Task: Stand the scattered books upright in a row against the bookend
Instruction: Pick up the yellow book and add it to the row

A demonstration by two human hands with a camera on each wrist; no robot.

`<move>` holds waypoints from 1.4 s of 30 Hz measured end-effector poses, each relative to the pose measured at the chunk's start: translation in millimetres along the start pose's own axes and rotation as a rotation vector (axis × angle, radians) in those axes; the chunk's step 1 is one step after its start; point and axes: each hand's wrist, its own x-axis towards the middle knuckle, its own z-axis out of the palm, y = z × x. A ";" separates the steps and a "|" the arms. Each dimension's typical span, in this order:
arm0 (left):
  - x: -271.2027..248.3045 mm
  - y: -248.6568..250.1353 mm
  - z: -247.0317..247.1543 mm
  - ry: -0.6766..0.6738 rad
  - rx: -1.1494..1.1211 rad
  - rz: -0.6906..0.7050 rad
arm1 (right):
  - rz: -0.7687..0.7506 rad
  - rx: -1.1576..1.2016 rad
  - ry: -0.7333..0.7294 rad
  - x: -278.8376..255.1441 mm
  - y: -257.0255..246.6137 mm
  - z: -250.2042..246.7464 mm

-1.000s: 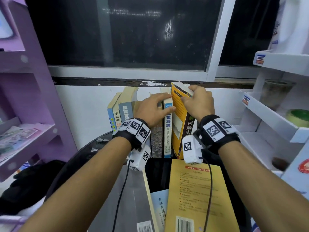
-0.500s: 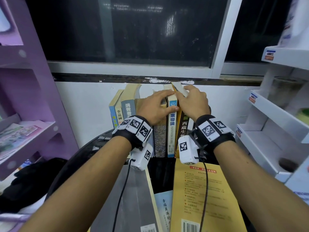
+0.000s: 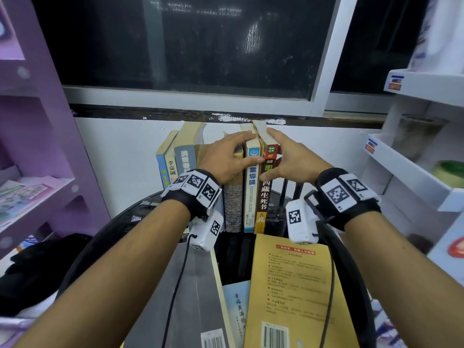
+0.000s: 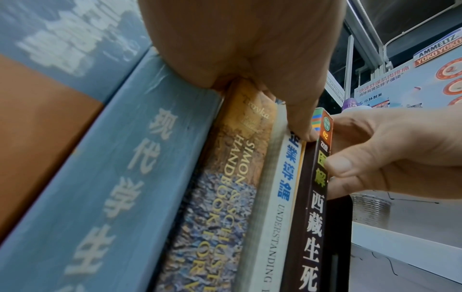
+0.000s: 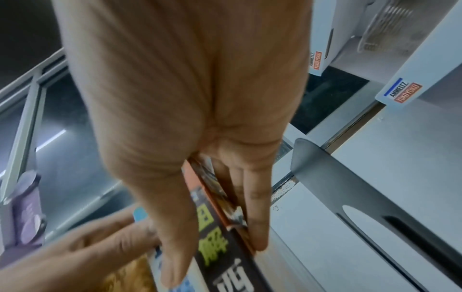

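While both hands sit at the right end of the row of books (image 3: 187, 159), I note: right hand (image 3: 288, 162) pinches the dark-spined book (image 3: 263, 199), upright, thumb on spine, just left of the black bookend (image 5: 350, 187). Left hand (image 3: 223, 159) clasps the white-spined book (image 3: 251, 194) beside it. Yellow book (image 3: 296, 285) lies flat nearer.

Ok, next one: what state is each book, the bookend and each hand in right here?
dark-spined book: upright at the row's right end, held.
white-spined book: upright.
mottled book: upright.
blue books: standing at the row's left end.
yellow book: lying flat, back cover up.
grey book: lying flat.
bookend: upright, right of the row.
left hand: grips the white-spined book's top.
right hand: thumb and fingers pinch the dark-spined book.
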 end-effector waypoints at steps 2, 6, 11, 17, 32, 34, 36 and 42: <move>-0.3 0.9 -0.2 0.002 0.000 0.000 | -0.030 -0.042 0.075 3.8 3.2 7.3; -1.5 1.1 -0.2 0.016 -0.015 -0.004 | -0.062 -0.063 0.167 14.1 10.1 17.8; -1.7 1.7 -0.2 0.035 -0.016 -0.012 | -0.080 -0.080 0.195 20.5 13.7 19.9; -1.2 0.3 1.6 0.055 -0.020 -0.007 | -0.087 -0.062 0.213 24.0 14.0 22.7; -2.8 2.9 2.4 0.079 0.012 0.008 | -0.057 -0.060 0.188 16.9 8.3 17.6; -3.7 4.5 2.3 0.080 0.018 0.013 | -0.054 -0.043 0.177 15.1 8.1 17.3; -4.6 5.9 2.3 0.082 0.024 0.023 | -0.056 -0.027 0.172 13.5 8.4 17.7; -7.5 9.4 1.3 0.087 0.013 0.048 | -0.057 0.009 0.189 9.2 11.6 18.7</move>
